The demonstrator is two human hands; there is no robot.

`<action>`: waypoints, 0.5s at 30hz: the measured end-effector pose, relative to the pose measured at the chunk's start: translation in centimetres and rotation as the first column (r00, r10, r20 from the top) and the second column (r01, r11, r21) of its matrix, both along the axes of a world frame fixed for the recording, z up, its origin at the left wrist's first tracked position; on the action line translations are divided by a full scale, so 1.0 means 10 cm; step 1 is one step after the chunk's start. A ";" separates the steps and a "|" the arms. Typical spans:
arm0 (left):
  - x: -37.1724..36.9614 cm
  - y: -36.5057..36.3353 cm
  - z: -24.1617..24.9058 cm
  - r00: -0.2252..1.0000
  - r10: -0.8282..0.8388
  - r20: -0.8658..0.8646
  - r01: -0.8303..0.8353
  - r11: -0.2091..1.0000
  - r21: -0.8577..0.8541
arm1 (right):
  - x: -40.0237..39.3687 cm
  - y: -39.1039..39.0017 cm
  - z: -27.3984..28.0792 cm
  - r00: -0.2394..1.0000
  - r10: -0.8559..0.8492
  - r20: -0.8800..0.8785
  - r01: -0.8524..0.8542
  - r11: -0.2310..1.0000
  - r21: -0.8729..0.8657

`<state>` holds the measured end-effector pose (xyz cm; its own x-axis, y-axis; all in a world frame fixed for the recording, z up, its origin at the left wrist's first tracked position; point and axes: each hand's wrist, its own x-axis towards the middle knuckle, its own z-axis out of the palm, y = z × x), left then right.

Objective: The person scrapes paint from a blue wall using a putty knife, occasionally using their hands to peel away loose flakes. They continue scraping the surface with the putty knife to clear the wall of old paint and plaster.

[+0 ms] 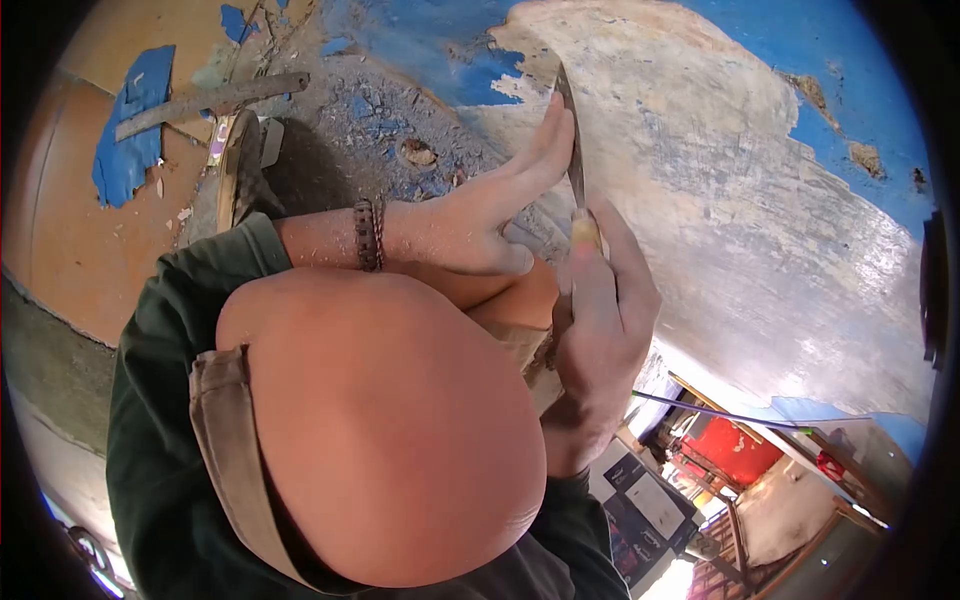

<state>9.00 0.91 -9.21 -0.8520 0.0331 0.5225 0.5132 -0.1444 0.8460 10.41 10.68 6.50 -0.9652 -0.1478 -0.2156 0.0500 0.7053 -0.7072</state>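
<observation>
My right hand (610, 310) is closed round the yellowish handle (584, 232) of a knife. Its long, dark, pointed blade (572, 130) lies along the wall (690, 170), tip towards the top of the view. Against the flat of the blade rest the stretched-out fingers of my left hand (490, 205), thumb apart. Dust coats this hand, and a braided bracelet (369, 235) circles its wrist. Around the blade the wall is bare, whitish and scratched; ragged blue paint (420, 40) borders that patch. My bent knee (390, 420) fills the lower middle.
Grey dust and blue paint flakes (380, 125) lie beside the wall. A flat metal strip (215, 100) crosses a large blue paint piece (135, 130) on orange tiles (80, 210). At lower right are a dark box (645, 510) and a red object (735, 450).
</observation>
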 end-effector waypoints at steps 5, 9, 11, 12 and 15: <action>0.03 -0.04 -0.07 0.988 0.128 0.084 -0.131 0.991 0.028 | -0.03 -0.21 -0.04 0.959 0.240 -0.149 -0.209 0.958 0.197; -0.01 -0.02 0.08 1.000 -0.004 0.010 0.004 0.999 0.054 | -0.03 -0.11 0.12 0.998 0.053 0.031 -0.056 0.993 0.108; 0.04 -0.03 0.01 1.000 0.004 0.016 -0.005 0.999 0.043 | 0.06 -0.07 0.12 0.997 -0.034 0.071 0.034 0.999 0.007; 0.02 -0.09 -0.01 0.999 0.040 0.001 -0.040 0.999 0.006 | 0.10 -0.07 0.00 0.991 0.113 -0.069 -0.106 0.990 0.091; 0.02 -0.02 0.00 0.995 0.101 -0.016 -0.101 0.995 0.019 | 0.11 0.05 -0.04 0.972 0.192 -0.133 -0.174 0.975 0.137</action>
<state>9.23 0.71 -9.24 -0.8415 -0.0624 0.5366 0.5402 -0.1069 0.8348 11.46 11.13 6.10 -0.9465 -0.3057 -0.1036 -0.1843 0.7754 -0.6039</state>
